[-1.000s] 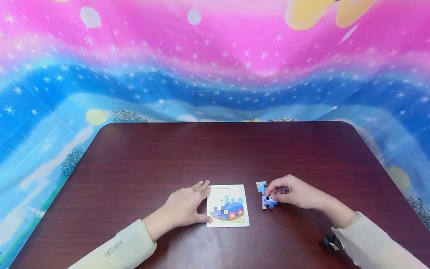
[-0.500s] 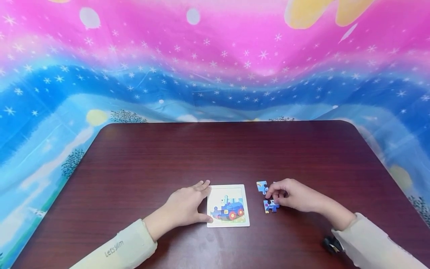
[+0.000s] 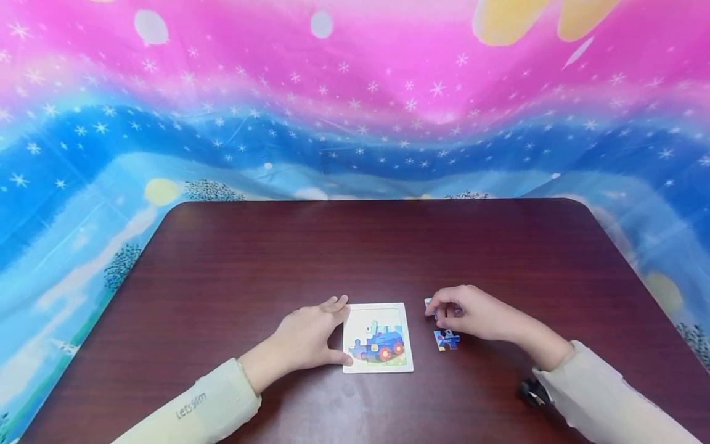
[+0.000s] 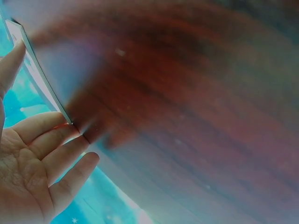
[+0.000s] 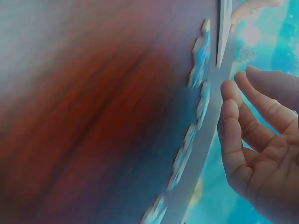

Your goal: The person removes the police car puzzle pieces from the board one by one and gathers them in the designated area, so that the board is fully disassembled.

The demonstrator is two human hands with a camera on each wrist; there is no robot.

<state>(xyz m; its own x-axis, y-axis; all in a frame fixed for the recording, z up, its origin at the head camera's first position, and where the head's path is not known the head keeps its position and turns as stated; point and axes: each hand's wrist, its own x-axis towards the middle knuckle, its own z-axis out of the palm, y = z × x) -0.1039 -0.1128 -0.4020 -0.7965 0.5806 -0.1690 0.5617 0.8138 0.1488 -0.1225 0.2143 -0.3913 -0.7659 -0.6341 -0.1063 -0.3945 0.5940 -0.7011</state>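
Observation:
My left hand (image 3: pixel 310 336) rests at the left side of a white-bordered puzzle board (image 3: pixel 410 345), thumb at its near corner and fingers at the far corner. The left wrist view shows those fingers (image 4: pixel 70 140) straight along the board's edge. Assembled pieces on it form a blue vehicle with red wheels. To the board's right, my right hand (image 3: pixel 468 313) hovers with bent fingers over loose puzzle pieces. One blue puzzle piece (image 3: pixel 448 341) shows below the fingers; another puzzle piece (image 3: pixel 428 304) is mostly covered by them. In the right wrist view nothing shows between thumb and fingers.
Several loose puzzle pieces (image 5: pixel 183 156) lie in a row on the table in the right wrist view. A black device (image 3: pixel 534 392) sits by the right sleeve. Behind the dark red-brown table (image 3: pixel 355 246) hangs a pink and blue patterned cloth (image 3: pixel 355 123).
My right hand has shifted up and left, from beside the lower blue piece to over the upper one. That lower piece slid slightly toward me earlier. The left hand and board stay in place.

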